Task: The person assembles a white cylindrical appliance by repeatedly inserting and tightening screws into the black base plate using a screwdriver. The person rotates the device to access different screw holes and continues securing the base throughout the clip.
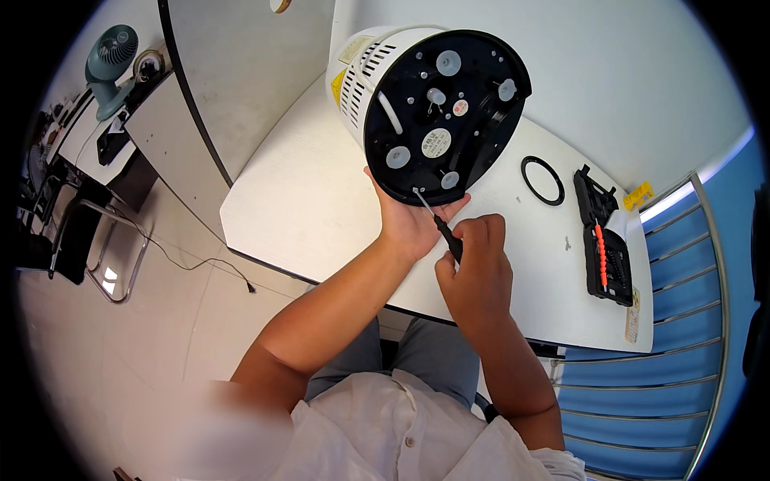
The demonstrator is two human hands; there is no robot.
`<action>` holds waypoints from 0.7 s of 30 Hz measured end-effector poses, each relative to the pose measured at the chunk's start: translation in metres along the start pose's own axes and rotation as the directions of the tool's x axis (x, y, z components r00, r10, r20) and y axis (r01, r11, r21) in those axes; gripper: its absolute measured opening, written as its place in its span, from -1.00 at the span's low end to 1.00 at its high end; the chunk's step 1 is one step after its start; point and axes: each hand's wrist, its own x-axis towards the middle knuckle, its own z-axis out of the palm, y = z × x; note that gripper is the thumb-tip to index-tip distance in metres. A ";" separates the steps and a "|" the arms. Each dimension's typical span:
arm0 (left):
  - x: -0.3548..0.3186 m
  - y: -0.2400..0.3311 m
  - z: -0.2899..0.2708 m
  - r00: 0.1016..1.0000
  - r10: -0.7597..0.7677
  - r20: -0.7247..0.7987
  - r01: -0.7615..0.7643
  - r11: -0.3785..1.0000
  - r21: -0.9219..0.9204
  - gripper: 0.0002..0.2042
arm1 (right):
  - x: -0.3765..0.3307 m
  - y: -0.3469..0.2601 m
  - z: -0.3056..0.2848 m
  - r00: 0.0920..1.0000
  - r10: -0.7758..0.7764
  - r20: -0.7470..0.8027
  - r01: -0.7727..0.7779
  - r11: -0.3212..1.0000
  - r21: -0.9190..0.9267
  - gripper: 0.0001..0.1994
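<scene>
A white round appliance [361,72] lies on its side on the white table [305,200], its black base plate [445,112] facing me. My left hand [409,224] supports the appliance from below at the base's lower rim. A thin black-handled screwdriver [437,220] is gripped in my right hand [473,268], and its metal tip touches the lower edge of the base plate.
A black rubber ring [542,179] lies on the table right of the appliance. Beyond it sits an open black tool case [603,240] with an orange driver inside. A blue slatted chair [682,321] stands at right. A teal fan [111,56] and a cable on the floor are at left.
</scene>
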 end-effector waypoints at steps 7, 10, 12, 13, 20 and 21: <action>-0.001 -0.001 0.000 0.999 -0.022 -0.025 0.022 1.000 -0.021 -0.24 | 0.000 0.018 -0.003 0.962 -0.237 -0.135 0.233 0.971 -0.046 -0.73; -0.003 -0.002 0.000 1.000 -0.029 0.002 0.029 1.000 -0.007 -0.26 | 0.001 0.016 -0.002 0.960 -0.247 -0.129 0.238 0.967 -0.087 -0.76; -0.003 -0.002 0.008 0.999 -0.037 -0.006 0.037 0.999 0.028 -0.10 | 0.008 0.012 -0.001 0.965 -0.210 -0.156 0.205 0.977 -0.051 -0.79; -0.003 -0.002 0.011 0.999 -0.040 -0.009 0.040 0.998 0.046 0.00 | 0.012 0.010 -0.001 0.967 -0.192 -0.170 0.190 0.981 -0.032 -0.80; -0.004 -0.003 0.013 0.996 0.021 0.083 -0.030 0.993 0.117 0.07 | 0.016 0.010 -0.015 0.998 0.009 0.058 -0.013 0.997 0.079 -0.71; -0.004 -0.003 0.011 0.995 0.019 0.099 -0.032 0.991 0.130 0.11 | 0.013 0.011 -0.014 0.996 -0.004 0.085 -0.007 0.991 0.134 -0.68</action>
